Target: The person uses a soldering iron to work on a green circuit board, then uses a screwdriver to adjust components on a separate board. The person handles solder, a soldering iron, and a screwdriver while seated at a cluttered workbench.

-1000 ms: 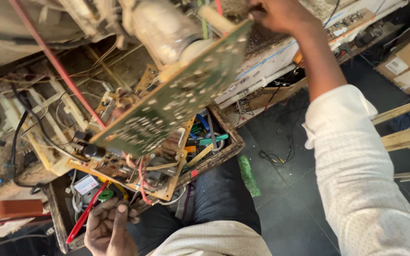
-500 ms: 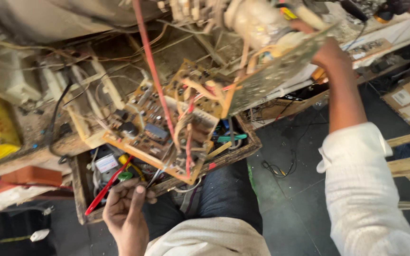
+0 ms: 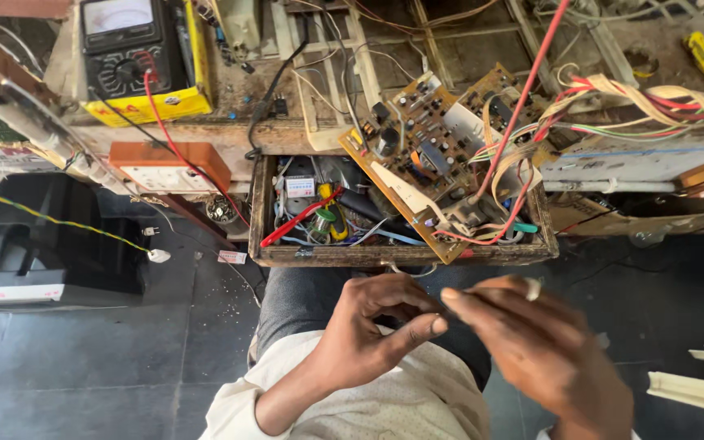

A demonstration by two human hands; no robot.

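Setting: cluttered repair table point(image 3: 303, 134) across the top, dark tiled floor point(image 3: 165, 326) below, seated lap at 6 o'clock.
Drawer: open wooden drawer point(image 3: 401, 254) at 12 o'clock from the hands, crammed with tools, a red-handled tool and loose wires.
Circuit board: brown circuit board point(image 3: 442, 155) tilted over the drawer's right half, component side up, tied by coloured wires point(image 3: 613, 98) running to 2 o'clock.
Meter: yellow-cased multimeter point(image 3: 128, 57) at 10 o'clock, red lead trailing down.
Left hand: left hand point(image 3: 376, 330) curled, thumb and forefinger pinched toward the right; whether anything sits in the pinch cannot be told.
Right hand: right hand point(image 3: 539, 350) blurred, fingers half closed; small pale piece point(image 3: 534, 288) at its upper edge, grasp cannot be told.
Position: board lying well apart from both hands, at 12 to 1 o'clock, untouched.
Progress: judged mid-job; board exposed and laid out, still wired, hands busy with something small over the lap.
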